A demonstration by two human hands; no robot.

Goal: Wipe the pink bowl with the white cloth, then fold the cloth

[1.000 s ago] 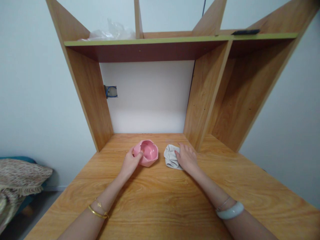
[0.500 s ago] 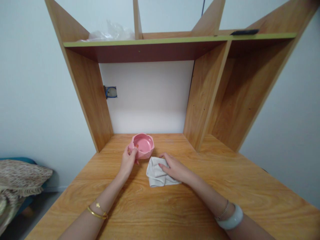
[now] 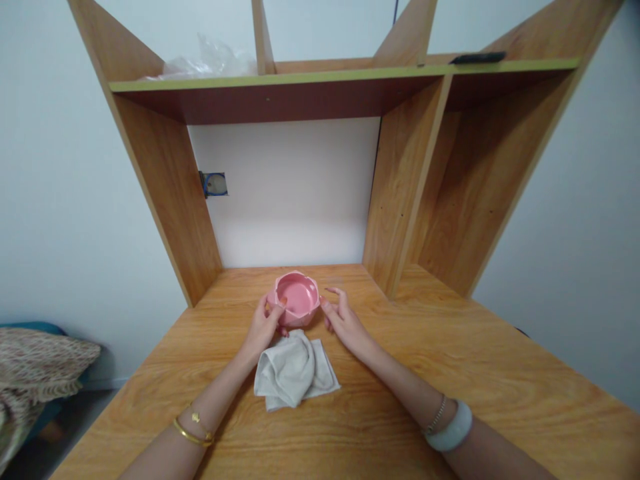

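left hand (image 3: 261, 327) clamped on the pink bowl's (image 3: 300, 293) left side, thumb inside; bowl sits toward the desk's (image 3: 375, 427) back edge, can't tell if lifted. grey cloth (image 3: 295, 370) lies bunched nearer the front edge — just released, leaving right hand (image 3: 346, 325) empty by the bowl's right side, fingers parted, contact unclear. vs half a second ago: cloth is further left and frontward, bowl shifted right, right hand off cloth — left grip unchanged.
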